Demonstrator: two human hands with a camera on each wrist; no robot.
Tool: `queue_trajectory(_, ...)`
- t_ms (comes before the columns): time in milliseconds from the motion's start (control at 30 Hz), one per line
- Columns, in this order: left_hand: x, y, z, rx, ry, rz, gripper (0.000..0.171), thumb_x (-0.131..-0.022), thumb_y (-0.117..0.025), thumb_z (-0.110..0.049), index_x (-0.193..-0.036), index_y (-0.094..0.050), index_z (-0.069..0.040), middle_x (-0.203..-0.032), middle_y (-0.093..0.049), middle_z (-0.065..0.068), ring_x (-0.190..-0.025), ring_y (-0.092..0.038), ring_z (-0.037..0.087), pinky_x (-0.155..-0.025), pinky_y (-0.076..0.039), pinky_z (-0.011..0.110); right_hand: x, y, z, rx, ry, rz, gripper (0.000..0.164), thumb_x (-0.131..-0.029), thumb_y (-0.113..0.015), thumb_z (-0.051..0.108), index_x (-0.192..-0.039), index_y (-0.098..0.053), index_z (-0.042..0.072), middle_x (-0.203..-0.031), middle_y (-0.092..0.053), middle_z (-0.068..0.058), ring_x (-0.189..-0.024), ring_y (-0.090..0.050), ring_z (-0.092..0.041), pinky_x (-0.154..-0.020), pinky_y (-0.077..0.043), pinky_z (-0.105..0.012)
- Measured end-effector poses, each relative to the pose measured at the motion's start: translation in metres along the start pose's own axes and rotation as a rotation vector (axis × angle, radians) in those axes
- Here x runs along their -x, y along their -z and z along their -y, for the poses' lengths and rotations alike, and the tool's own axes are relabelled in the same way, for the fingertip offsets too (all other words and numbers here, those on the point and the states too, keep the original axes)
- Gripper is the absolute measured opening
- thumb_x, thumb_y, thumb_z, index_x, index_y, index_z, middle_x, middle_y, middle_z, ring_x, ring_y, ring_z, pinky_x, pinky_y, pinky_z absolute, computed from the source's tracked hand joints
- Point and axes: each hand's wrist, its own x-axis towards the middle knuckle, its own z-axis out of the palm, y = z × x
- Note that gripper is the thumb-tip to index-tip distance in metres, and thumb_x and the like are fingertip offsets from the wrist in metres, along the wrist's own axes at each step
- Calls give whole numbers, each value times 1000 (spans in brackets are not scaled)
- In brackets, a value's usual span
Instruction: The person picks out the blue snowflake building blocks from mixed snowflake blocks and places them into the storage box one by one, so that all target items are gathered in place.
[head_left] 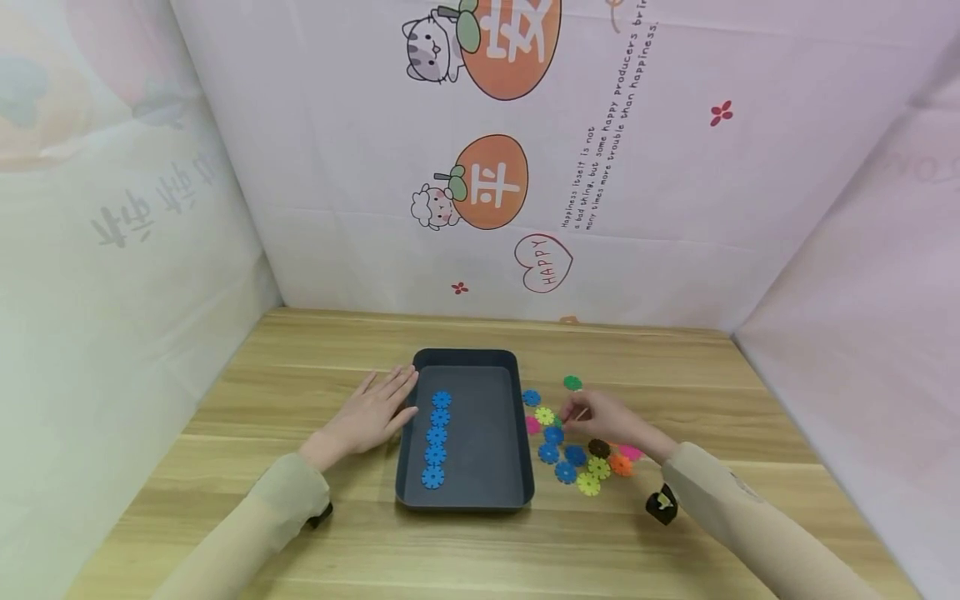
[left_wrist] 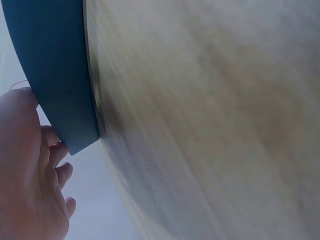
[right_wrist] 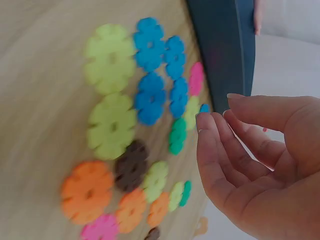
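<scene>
A dark grey tray [head_left: 491, 497] lies on the wooden table with several blue snowflake discs [head_left: 437, 436] in a column along its left side. My left hand [head_left: 369, 414] rests on the tray's left rim, fingers straight and spread; the left wrist view has its fingertips at the rim. Over the loose discs to the right of the tray hovers my right hand [head_left: 606, 417], fingers loosely bent. In the right wrist view a gap shows between thumb and fingertips, with nothing between them. Nearest are a green disc [right_wrist: 177, 136] and blue discs [right_wrist: 150, 98].
Around the right hand lie yellow discs [head_left: 588, 483], an orange disc [head_left: 621, 464], a brown disc [head_left: 599, 448] and pink discs [right_wrist: 196, 79]. Farther back is a single green disc [head_left: 572, 382]. A printed white cloth [head_left: 360, 208] walls in the table's back and sides.
</scene>
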Motion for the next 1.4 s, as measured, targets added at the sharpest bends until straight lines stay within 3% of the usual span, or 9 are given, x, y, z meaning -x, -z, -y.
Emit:
queue_trajectory(300,0,0,0,8,3,6,65,-105,-40,-46,-158,-26,-10,-165,-25,8,-153,-25,29,-124,-18,59,19,-3,-10,-54,-40,90,13,-89,-71,6,-100,-66,1,-99,-70,-11,-90,-68,-16,-77,-58,-23)
queue_trajectory(633,0,0,0,6,3,7,65,-105,-40,-46,-158,-26,-10,-165,-26,9,-154,-24,29,-124,-18,59,20,-13,-2,23,-70,46,23,-78,-80,3,-97,-67,0,-96,-70,-12,-86,-67,-21,-72,-57,-25)
queue_trajectory(967,-1,-1,0,-5,-7,-5,64,-105,-41,-45,-157,-27,-9,-165,-26,9,-153,-26,30,-123,-19,60,18,-15,0,118,-91,46,21,-77,-82,3,-92,-67,3,-88,-69,-6,-79,-61,-11,-68,-53,-24)
queue_trajectory(1400,-1,0,0,-4,-1,2,65,-105,-41,-45,-158,-27,-10,-165,-26,8,-153,-25,29,-123,-19,59,17,-13,-2,72,-100,66,23,-77,-82,4,-89,-62,4,-86,-65,-6,-75,-55,-10,-65,-48,-22)
